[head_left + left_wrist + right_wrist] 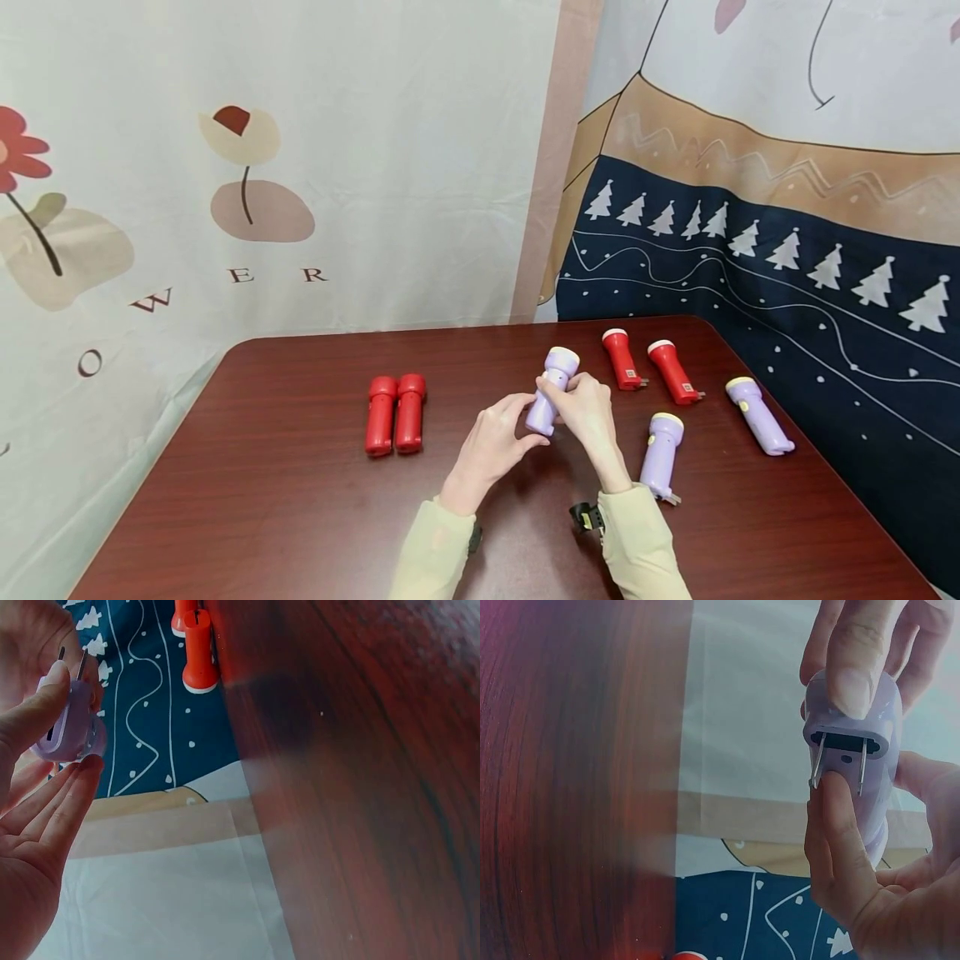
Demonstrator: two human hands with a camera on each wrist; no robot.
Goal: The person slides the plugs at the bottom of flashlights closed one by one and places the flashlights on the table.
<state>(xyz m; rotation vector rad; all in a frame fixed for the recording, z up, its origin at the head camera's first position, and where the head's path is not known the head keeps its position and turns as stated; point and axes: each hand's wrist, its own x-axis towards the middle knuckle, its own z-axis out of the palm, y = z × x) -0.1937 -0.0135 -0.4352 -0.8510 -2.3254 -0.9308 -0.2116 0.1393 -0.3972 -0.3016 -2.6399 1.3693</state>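
Note:
Between my two hands is a light purple flashlight (553,390) with a pale yellow lens rim, tilted above the table. My right hand (587,410) grips it along the body. On the other side, my left hand (491,446) holds its tail end, the thumb (45,705) pressing there. Two metal plug prongs (861,769) stick out of the tail in the right wrist view. One right-hand finger (838,796) lies between them or close to them. Part of the body is hidden by fingers.
Two red flashlights (381,415) lie side by side on the left of the dark brown table (300,500). Two more red flashlights (622,360) lie at the back right, showing prongs. Near the right edge are purple flashlights, one close (662,457) and one farther right (759,417).

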